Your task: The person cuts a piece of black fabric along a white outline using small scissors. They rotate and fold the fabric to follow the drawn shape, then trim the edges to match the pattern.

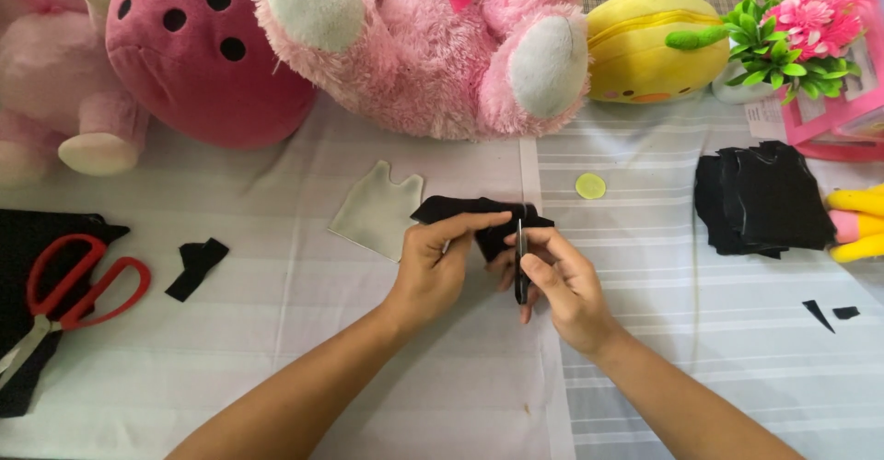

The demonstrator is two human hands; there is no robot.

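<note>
My left hand (433, 262) pinches a small piece of black felt (465, 211) just above the white striped tablecloth (368, 368). My right hand (562, 280) grips a thin dark tool (521, 267), held upright with its tip against the felt's right part. A pale grey felt cut-out (376, 209) shaped like a small garment lies just left of the black piece.
Red-handled scissors (78, 280) rest on black fabric (28, 239) at the left, a black scrap (196, 265) beside them. A stack of black felt pieces (760, 197) lies at right, small offcuts (829, 313) below. A yellow-green disc (590, 186), pink plush toys (433, 46), a yellow plush (649, 46) and flowers (792, 27) line the back.
</note>
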